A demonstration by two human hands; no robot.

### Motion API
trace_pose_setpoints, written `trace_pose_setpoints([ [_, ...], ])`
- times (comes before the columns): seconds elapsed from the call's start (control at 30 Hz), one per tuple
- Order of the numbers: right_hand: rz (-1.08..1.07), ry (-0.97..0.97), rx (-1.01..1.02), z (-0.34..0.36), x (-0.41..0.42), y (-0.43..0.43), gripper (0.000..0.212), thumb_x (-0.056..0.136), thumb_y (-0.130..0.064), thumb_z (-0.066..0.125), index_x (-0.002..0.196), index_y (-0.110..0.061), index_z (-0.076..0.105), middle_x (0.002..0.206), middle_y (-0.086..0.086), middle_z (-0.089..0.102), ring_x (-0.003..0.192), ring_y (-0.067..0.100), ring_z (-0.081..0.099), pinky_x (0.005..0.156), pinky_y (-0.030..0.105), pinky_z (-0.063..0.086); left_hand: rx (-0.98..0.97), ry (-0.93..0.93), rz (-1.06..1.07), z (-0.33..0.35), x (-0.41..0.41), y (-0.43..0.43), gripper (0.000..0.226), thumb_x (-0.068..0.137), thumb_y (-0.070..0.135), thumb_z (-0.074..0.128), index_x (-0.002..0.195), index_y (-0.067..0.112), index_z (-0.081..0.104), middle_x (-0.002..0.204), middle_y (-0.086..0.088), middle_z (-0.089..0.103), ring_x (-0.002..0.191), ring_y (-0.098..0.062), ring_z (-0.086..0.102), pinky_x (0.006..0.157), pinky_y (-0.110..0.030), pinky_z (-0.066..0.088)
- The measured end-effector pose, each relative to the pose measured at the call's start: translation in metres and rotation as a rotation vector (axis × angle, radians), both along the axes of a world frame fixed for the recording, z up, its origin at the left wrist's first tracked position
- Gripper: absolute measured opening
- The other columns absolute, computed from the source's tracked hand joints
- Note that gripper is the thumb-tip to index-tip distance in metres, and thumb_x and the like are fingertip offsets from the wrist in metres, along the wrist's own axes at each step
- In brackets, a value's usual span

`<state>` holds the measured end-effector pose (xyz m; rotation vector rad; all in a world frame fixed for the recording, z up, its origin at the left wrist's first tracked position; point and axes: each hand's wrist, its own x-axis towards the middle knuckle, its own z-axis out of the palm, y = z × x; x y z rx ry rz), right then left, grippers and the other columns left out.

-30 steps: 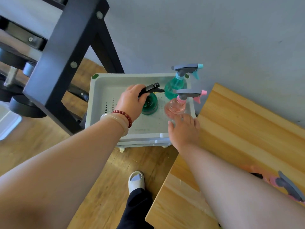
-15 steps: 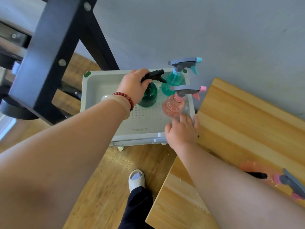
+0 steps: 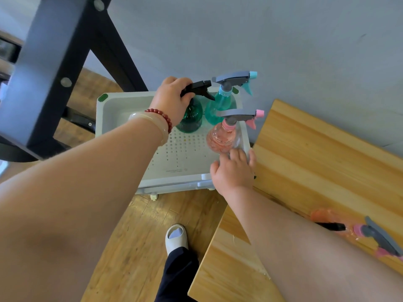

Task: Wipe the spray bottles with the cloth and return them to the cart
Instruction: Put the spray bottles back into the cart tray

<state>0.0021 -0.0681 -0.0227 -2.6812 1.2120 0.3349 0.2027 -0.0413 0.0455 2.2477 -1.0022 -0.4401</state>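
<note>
Spray bottles: three upright in the cart tray, one lying on the table

Contents of containers. The white cart tray (image 3: 122,110), centre of the frame, holds three bottles, all upright and crowded into its far right part. The dark green bottle (image 3: 189,120) with a black trigger head stands left of the group. The teal bottle (image 3: 220,105) with a grey head and pale blue nozzle stands just beside it at the back. The pink bottle (image 3: 220,140) with a grey head and pink nozzle stands in front of the teal one, against the tray's right wall. The tray floor is perforated.

Markings. A small line of print (image 3: 174,170) sits near the tray's front edge; it is too small to read.

Hands. The left hand (image 3: 172,99) grips the dark green bottle at its neck, fingers curled under the black trigger head. A red bead bracelet (image 3: 161,115) and a pale bangle (image 3: 150,125) sit on that wrist. The right hand (image 3: 233,171) rests on the tray's near right corner, fingers fairly straight, fingertips at the base of the pink bottle.

Elsewhere. A second pink bottle (image 3: 370,234) lies on its side on the wooden table (image 3: 316,160), lower right, partly hidden by the right forearm.
</note>
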Motion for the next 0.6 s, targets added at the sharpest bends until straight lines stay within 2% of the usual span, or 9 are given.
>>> trace_pose_setpoints([
  [0.07,-0.001,-0.004,-0.005,0.002,-0.001,0.000,0.060,0.093,-0.037,0.012,0.110,-0.015,0.065,0.120,0.006,0.059,0.124,0.024,0.044,0.120,0.048,0.005,-0.003,-0.002,0.000,-0.001,-0.001,0.001,0.030,0.101,0.019,0.051,0.129,0.012,0.057,0.124,-0.012,0.051,0.098,-0.016,0.044,0.087,-0.022,0.035],
  [0.2,0.015,0.013,0.014,0.003,-0.002,0.001,0.043,0.100,-0.035,0.027,0.113,-0.015,0.063,0.123,0.006,0.057,0.127,0.023,0.042,0.120,0.047,0.003,0.004,-0.003,-0.010,-0.001,0.000,0.004,0.028,0.102,0.019,0.050,0.128,0.011,0.057,0.122,-0.011,0.050,0.097,-0.018,0.045,0.086,-0.022,0.036],
  [0.37,0.014,0.026,0.014,0.004,-0.002,0.002,0.043,0.100,-0.036,0.027,0.114,-0.017,0.063,0.126,0.005,0.057,0.129,0.023,0.041,0.120,0.047,0.002,0.046,-0.006,-0.025,0.005,0.001,0.000,0.030,0.101,0.020,0.051,0.129,0.014,0.056,0.125,-0.011,0.050,0.099,-0.019,0.047,0.087,-0.022,0.035],
  [0.47,0.012,0.034,0.023,0.005,-0.002,0.002,0.043,0.101,-0.036,0.025,0.116,-0.017,0.061,0.126,0.005,0.056,0.129,0.022,0.040,0.120,0.046,0.002,0.032,-0.012,0.002,0.003,-0.007,0.005,0.041,0.102,0.023,0.050,0.142,0.019,0.044,0.140,-0.009,0.043,0.113,-0.019,0.046,0.093,-0.023,0.036],
  [0.53,0.011,0.037,0.028,0.008,-0.003,0.002,0.043,0.102,-0.036,0.025,0.118,-0.017,0.060,0.126,0.005,0.055,0.129,0.022,0.040,0.121,0.046,0.002,0.022,-0.064,0.032,-0.001,-0.015,0.013,0.047,0.101,0.025,0.050,0.146,0.019,0.038,0.148,-0.008,0.035,0.133,-0.027,0.034,0.107,-0.032,0.033],
  [0.6,-0.001,0.020,0.041,0.008,-0.004,0.002,0.043,0.103,-0.037,0.025,0.121,-0.018,0.059,0.128,0.004,0.055,0.130,0.022,0.040,0.122,0.045,0.001,0.048,-0.137,0.045,-0.005,-0.024,0.022,0.049,0.100,0.026,0.049,0.147,0.017,0.037,0.153,-0.009,0.030,0.142,-0.030,0.021,0.116,-0.041,0.024],
])
